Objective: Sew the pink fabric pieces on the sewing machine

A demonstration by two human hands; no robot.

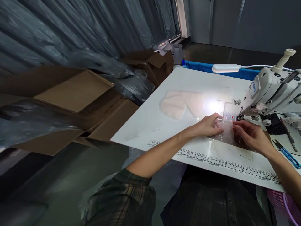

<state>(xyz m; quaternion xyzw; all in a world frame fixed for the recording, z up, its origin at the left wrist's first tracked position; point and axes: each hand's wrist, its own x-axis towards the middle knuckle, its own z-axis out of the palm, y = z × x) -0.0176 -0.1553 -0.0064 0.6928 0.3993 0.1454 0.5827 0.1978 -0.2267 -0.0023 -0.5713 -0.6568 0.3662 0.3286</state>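
Observation:
A small, sheer whitish piece of fabric (pixel 227 133) lies at the front of the sewing machine (pixel 264 89), close to its needle and presser foot. My left hand (pixel 210 126) is closed on the fabric's left edge, with thumb and fingertips pressed together. On the other side, my right hand (pixel 254 137) pinches the fabric's right edge just below the presser foot. Its fingertips are partly hidden. Between the hands and the needle shows the metal plate (pixel 227 108) with small red marks. A larger pale, sheer fabric piece (pixel 174 105) lies flat to the left.
The white table (pixel 141 133) has a ruler scale (pixel 211 160) along its front edge. Blue thread snips (pixel 287 153) and a dark phone-like slab (pixel 277 124) lie at right. A lamp (pixel 226 68) stands behind. Open cardboard boxes (pixel 75 91) sit left; a pink basket (pixel 279 201) is below right.

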